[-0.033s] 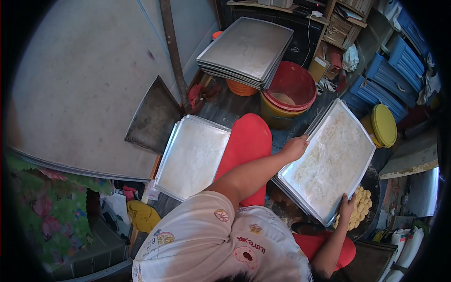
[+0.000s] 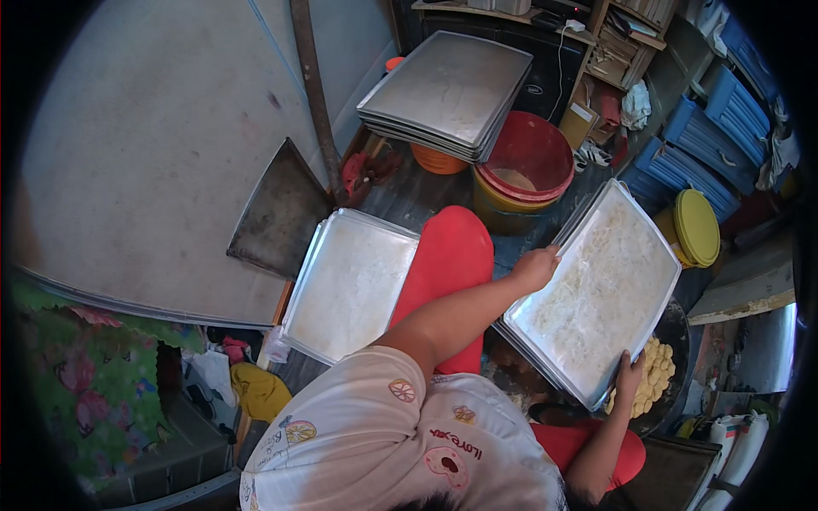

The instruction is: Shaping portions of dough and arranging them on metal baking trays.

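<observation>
My left hand grips the upper-left edge of a stack of metal trays, its top tray smeared with pale streaks, tilted over to my right. My right hand holds the lower-right edge of that stack. Just beside it, a dark round basin holds a pile of pale yellow dough pieces, partly hidden by the trays. Left of my red-clad knee lies another short stack of light metal trays.
A taller tray stack rests at the back over an orange bucket, beside red and yellow buckets. A dark sheet leans on the left board. At right are blue drawers and a yellow lidded bucket.
</observation>
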`<act>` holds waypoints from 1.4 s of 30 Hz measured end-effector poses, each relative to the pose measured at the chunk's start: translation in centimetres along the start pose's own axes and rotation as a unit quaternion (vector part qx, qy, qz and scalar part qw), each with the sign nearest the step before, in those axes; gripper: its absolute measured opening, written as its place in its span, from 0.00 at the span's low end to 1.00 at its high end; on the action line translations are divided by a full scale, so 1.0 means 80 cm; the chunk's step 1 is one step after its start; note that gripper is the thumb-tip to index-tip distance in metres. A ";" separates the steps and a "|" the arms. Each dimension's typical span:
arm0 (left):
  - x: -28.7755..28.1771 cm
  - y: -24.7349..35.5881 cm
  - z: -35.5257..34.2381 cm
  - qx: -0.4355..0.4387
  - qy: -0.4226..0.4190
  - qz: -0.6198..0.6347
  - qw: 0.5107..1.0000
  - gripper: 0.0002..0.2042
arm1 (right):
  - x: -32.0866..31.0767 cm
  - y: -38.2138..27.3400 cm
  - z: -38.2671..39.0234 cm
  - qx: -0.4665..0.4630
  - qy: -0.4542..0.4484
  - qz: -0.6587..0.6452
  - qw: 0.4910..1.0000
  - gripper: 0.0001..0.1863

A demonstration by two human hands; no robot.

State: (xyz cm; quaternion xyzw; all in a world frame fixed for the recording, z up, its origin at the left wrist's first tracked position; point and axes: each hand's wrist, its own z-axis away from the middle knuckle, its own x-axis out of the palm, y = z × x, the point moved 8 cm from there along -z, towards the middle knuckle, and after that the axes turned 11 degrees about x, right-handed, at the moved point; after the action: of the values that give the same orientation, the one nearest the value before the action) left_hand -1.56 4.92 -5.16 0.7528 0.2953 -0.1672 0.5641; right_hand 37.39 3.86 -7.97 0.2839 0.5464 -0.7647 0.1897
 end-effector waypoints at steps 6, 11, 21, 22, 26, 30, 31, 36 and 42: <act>-0.001 0.004 0.000 -0.010 0.000 -0.002 1.000 0.12 | -0.001 0.009 -0.007 -0.025 0.012 -0.009 1.000 0.29; 0.005 -0.001 0.001 -0.016 -0.015 -0.009 1.000 0.13 | -0.001 0.011 -0.009 -0.016 0.010 -0.012 1.000 0.29; 0.006 -0.002 0.001 -0.007 -0.011 0.014 1.000 0.15 | -0.002 0.009 -0.004 -0.022 0.010 -0.007 1.000 0.30; 0.006 -0.001 0.001 -0.007 -0.012 0.015 1.000 0.14 | -0.002 0.009 -0.003 -0.019 0.010 -0.010 1.000 0.30; 0.006 -0.003 0.002 0.006 -0.007 0.013 1.000 0.14 | -0.001 0.004 -0.002 -0.016 0.006 -0.007 1.000 0.30; 0.008 -0.003 -0.001 0.001 -0.010 0.016 1.000 0.13 | -0.002 0.004 -0.003 -0.018 0.005 -0.007 1.000 0.30; 0.009 -0.002 -0.002 0.003 -0.012 0.017 1.000 0.13 | -0.002 0.009 -0.007 -0.022 0.004 -0.014 1.000 0.30; 0.009 -0.006 -0.001 -0.008 -0.016 0.010 1.000 0.13 | -0.001 0.004 -0.004 -0.026 0.005 -0.025 0.999 0.29; 0.008 -0.005 -0.001 0.002 -0.007 0.016 1.000 0.14 | 0.000 0.006 -0.005 -0.026 -0.003 -0.034 0.999 0.29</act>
State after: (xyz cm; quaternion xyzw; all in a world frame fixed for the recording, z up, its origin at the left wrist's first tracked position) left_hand -1.33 5.22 -5.77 0.7573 0.2791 -0.1638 0.5673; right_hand 37.79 4.05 -8.39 0.2576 0.5747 -0.7573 0.1727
